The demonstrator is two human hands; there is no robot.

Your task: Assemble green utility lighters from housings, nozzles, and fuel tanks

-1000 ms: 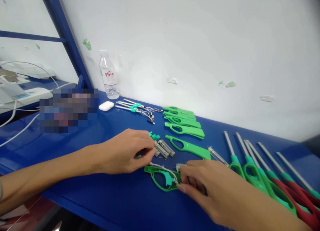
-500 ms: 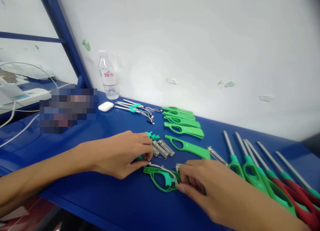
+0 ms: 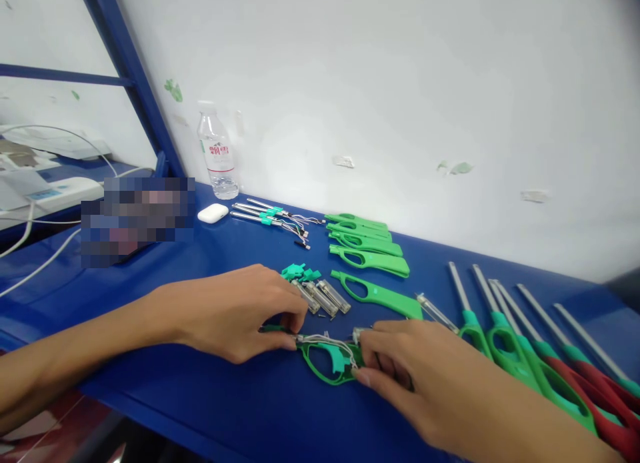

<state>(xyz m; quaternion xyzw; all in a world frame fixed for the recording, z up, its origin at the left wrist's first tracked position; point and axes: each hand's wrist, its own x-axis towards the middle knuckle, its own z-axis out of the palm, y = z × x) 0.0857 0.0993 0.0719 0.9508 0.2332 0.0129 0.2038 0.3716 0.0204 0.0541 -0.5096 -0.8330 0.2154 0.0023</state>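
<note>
The left hand (image 3: pixel 235 313) has thumb and forefinger drawn nearly together at the narrow tip of the open green shell (image 3: pixel 320 376), pinching the end of the white wires (image 3: pixel 325 338); a dark green sliver shows under its curled fingers, too covered to identify; the right hand (image 3: pixel 420 376) folds over the shell's wide end, thumb at the edge and fingers bent under the palm, so that end and most of what lies in it are hidden; a clear piece (image 3: pixel 357 335) pokes out at its forefinger; the shell lies hollow side up on the blue table (image 3: pixel 225 403), between the hands, the wires running along it past a teal trigger (image 3: pixel 337 359).

Just beyond the shell lie clear cartridges (image 3: pixel 333 296), tiny loose bits and teal parts (image 3: pixel 300 273); farther beyond, green handles (image 3: pixel 370 259) lie in a row, and to their left metal rods (image 3: pixel 250 213) with wires; a lone cartridge (image 3: pixel 435 313) lies to the shell's right, past the right hand; farther right, long-nosed lighters (image 3: pixel 500 336), green and red, are partly covered by the right forearm and cut off by the frame; far left of the shell stand a bottle (image 3: pixel 219 159) and, beside it, a white case (image 3: pixel 213 213); a pixelated patch (image 3: pixel 140 219) hides whatever is left of these.
</note>
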